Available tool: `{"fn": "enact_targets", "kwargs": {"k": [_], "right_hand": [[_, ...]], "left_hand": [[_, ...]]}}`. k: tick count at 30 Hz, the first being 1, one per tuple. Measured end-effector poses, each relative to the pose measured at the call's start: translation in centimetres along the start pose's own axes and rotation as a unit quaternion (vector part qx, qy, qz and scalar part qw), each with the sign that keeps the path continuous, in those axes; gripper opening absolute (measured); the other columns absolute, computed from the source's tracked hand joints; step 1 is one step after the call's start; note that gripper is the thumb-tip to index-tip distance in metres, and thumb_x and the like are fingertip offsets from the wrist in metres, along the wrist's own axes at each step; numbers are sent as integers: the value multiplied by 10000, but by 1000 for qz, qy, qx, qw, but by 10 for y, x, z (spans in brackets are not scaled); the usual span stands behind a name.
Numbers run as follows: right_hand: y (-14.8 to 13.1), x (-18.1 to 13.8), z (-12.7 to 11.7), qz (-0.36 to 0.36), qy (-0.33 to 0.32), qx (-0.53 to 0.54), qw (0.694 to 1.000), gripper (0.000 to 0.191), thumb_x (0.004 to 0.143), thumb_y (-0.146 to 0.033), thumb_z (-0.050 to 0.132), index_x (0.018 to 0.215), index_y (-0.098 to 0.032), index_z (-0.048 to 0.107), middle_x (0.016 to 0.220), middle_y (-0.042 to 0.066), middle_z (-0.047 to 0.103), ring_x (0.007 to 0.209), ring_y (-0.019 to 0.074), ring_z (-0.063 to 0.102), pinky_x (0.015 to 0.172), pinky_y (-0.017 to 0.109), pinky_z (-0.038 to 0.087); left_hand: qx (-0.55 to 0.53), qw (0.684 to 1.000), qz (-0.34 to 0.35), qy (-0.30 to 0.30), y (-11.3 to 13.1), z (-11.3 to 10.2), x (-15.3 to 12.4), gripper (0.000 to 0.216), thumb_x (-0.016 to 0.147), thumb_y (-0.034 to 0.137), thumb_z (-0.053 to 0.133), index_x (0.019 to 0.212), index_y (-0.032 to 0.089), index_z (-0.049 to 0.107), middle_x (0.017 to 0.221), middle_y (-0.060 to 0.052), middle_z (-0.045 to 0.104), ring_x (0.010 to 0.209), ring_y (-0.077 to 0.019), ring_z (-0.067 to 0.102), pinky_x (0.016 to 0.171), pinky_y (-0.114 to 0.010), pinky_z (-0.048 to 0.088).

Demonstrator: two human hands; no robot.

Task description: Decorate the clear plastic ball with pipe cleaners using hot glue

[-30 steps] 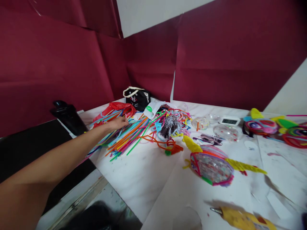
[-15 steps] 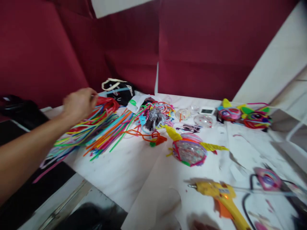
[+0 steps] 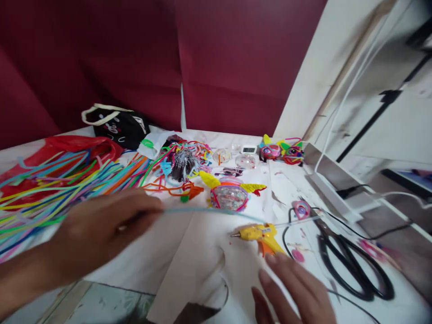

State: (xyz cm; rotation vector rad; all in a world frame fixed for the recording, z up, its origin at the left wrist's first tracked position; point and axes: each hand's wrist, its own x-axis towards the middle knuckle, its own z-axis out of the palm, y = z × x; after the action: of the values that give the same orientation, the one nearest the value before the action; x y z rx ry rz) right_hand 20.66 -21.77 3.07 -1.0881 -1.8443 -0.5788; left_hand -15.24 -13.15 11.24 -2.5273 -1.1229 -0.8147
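Observation:
Pinched in my left hand (image 3: 104, 229) is one end of a light blue pipe cleaner (image 3: 205, 210), which stretches right over the table. My right hand (image 3: 290, 288), fingers apart and holding nothing, is just in front of the yellow glue gun (image 3: 258, 232); part of the gun's handle is hidden by it. Behind the gun sits a clear plastic shape (image 3: 230, 198) edged with coloured pipe cleaners, with yellow ear-like pieces on both sides. Loose pipe cleaners (image 3: 97, 182) in many colours spread out beyond my left hand, partly on a red plastic bag (image 3: 76, 141).
Black-handled scissors (image 3: 353, 261) lie at the right beside a small pink piece (image 3: 301, 209) and a black cord. Two decorated masks (image 3: 281, 150), a small digital display (image 3: 249, 150) and a black bag (image 3: 121, 128) stand at the back. A white ledge (image 3: 332, 189) runs along the right.
My left hand has come from the pipe cleaner pile toward the table's front, bringing the light blue pipe cleaner. My right hand has risen into view. The camera has turned right.

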Motion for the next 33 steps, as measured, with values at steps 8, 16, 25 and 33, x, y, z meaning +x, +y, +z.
{"fn": "enact_targets", "kwargs": {"k": [8, 16, 25, 33], "right_hand": [[9, 39, -17, -96, -97, 51, 989, 349, 917, -64, 593, 1264, -51, 574, 724, 63, 657, 657, 165, 618, 624, 305, 510], [33, 28, -31, -38, -131, 50, 989, 269, 962, -99, 532, 1226, -130, 571, 747, 67, 658, 654, 170, 655, 539, 254, 493], [19, 48, -14, 18, -190, 177, 966, 225, 1000, -223, 519, 1198, -202, 623, 1004, 56, 771, 877, 130, 751, 783, 153, 589], [44, 42, -25, 81, -170, 110, 976, 111, 939, -226, 615, 1027, -219, 684, 900, 21, 779, 760, 127, 758, 686, 121, 574]], "left_hand": [[-161, 975, 155, -17, 98, 22, 61, 103, 1012, 216, 462, 1037, 227, 561, 828, 21, 689, 710, -94, 652, 665, -212, 465], [-223, 969, 104, -15, 69, 59, 67, 82, 964, 140, 531, 957, 179, 603, 818, 0, 666, 742, -92, 640, 703, -167, 470], [-394, 914, 14, -93, 76, 83, 58, 130, 924, 292, 617, 1020, 207, 639, 758, 33, 628, 630, -83, 568, 591, -193, 438], [-395, 881, -257, -34, 19, 146, 61, 663, 653, 510, 799, 1180, 196, 550, 1189, -132, 637, 1077, -272, 622, 866, -415, 517]]}}
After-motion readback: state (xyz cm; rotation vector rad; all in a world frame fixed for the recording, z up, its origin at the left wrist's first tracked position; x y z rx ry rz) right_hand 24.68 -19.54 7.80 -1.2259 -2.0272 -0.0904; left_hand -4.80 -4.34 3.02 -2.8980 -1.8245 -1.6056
